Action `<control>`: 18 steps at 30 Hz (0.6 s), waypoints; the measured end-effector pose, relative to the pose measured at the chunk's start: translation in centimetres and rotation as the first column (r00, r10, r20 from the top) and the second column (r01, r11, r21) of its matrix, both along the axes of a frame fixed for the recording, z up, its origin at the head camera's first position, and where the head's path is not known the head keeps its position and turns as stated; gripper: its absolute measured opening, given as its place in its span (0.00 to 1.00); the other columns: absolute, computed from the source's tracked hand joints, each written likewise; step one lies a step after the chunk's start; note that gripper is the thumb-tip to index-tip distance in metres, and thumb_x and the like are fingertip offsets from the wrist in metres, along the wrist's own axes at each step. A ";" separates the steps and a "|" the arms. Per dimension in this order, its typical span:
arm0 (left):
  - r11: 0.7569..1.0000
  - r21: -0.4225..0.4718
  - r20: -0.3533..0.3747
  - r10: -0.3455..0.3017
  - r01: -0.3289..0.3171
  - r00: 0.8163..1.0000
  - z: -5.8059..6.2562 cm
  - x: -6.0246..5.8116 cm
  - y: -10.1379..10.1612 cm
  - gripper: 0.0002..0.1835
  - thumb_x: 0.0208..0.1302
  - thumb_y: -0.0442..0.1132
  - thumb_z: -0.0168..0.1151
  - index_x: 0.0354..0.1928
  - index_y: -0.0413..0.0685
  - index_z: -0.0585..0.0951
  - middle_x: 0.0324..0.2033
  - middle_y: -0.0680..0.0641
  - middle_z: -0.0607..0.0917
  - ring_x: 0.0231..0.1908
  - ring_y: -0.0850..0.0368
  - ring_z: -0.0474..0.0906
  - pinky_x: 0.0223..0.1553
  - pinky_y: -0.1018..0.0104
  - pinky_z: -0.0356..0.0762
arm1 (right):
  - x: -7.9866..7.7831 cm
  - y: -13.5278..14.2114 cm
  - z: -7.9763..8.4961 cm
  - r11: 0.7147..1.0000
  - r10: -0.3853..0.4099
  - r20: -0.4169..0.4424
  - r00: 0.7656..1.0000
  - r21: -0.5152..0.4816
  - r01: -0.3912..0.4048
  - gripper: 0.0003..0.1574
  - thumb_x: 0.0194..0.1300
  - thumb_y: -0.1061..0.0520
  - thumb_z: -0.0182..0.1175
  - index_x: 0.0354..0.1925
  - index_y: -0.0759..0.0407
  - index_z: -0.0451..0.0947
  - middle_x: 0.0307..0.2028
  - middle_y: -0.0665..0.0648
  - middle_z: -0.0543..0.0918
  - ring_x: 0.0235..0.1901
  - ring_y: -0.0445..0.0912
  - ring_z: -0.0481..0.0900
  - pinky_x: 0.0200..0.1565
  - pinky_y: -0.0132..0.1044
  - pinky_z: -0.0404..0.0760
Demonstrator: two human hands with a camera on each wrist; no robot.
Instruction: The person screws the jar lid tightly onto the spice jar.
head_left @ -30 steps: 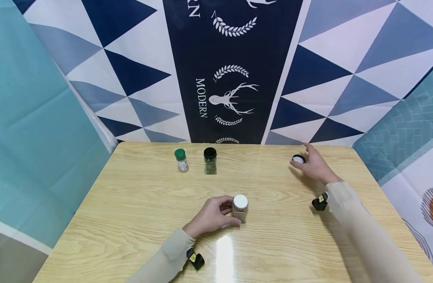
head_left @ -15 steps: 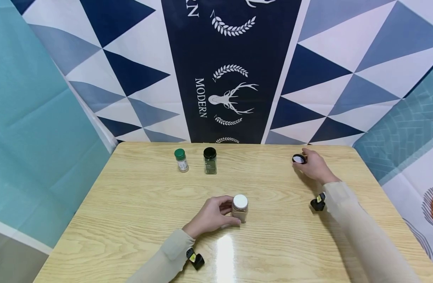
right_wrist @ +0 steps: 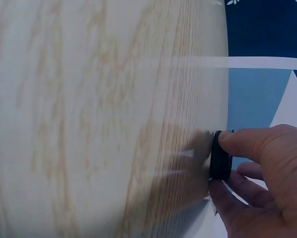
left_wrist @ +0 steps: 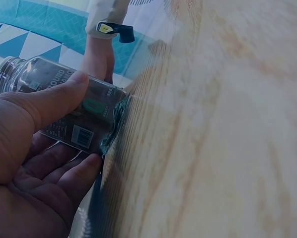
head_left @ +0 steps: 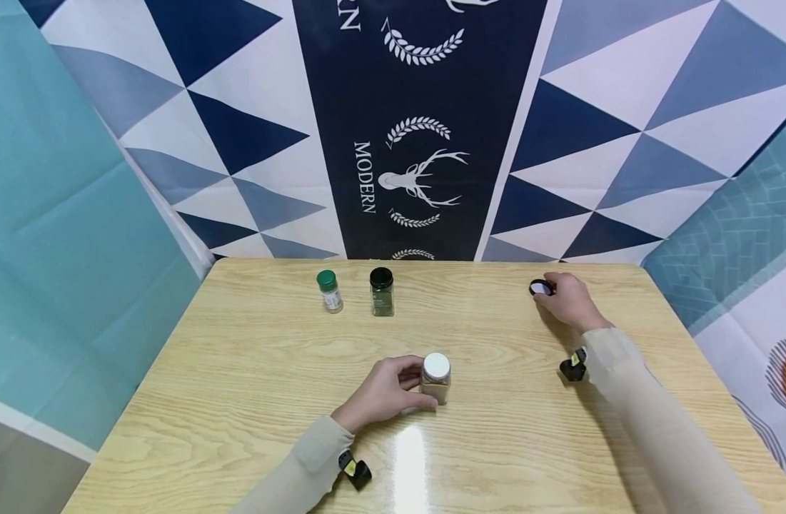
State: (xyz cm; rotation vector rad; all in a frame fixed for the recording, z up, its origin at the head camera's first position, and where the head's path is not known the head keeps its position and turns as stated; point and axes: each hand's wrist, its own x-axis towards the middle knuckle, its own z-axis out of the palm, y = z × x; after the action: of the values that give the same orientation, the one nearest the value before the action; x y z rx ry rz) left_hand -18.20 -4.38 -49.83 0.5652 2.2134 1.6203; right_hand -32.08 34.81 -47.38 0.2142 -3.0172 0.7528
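Note:
My left hand (head_left: 388, 391) grips a square glass spice jar (head_left: 435, 389) from its left side, thumb in front. The jar stands upright at mid-table, with a white top and tan contents. In the left wrist view, the jar's dark printed label (left_wrist: 91, 116) shows partly behind the thumb. At the back right, my right hand (head_left: 571, 301) pinches a round black lid (head_left: 542, 288), its white inside facing up. The right wrist view has the lid (right_wrist: 220, 156) edge-on between thumb and fingers, close to the tabletop; contact with the wood cannot be told.
At the back stand a small green-capped jar (head_left: 330, 293) and a black-capped square jar (head_left: 382, 294) with green contents. The wooden table (head_left: 238, 371) ends at a patterned cloth backdrop (head_left: 418, 93). Teal cloth (head_left: 65, 214) hangs at the left.
My right fingers have drawn in around the black lid, which now looks slightly tilted. The right arm shifted a little left. My left hand and the jar stayed put.

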 end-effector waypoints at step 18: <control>1.000 0.010 -0.011 0.000 0.000 1.000 -0.1 0.0 0.1 0.31 0.53 0.37 0.82 0.61 0.42 0.82 0.58 0.43 0.85 0.60 0.50 0.83 0.58 0.72 0.81 | 1.1 0.3 0.8 0.999 0.040 -0.045 0.998 0.010 -0.040 0.32 0.68 0.58 0.64 0.62 0.80 0.73 0.55 0.83 0.76 0.53 0.72 0.76 0.52 0.66 0.79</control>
State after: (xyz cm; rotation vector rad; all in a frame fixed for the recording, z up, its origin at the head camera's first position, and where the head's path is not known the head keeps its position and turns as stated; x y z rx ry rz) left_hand -18.25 -4.30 -49.95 0.5780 2.2146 1.6330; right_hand -30.97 35.12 -46.56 0.2887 -2.9829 0.7278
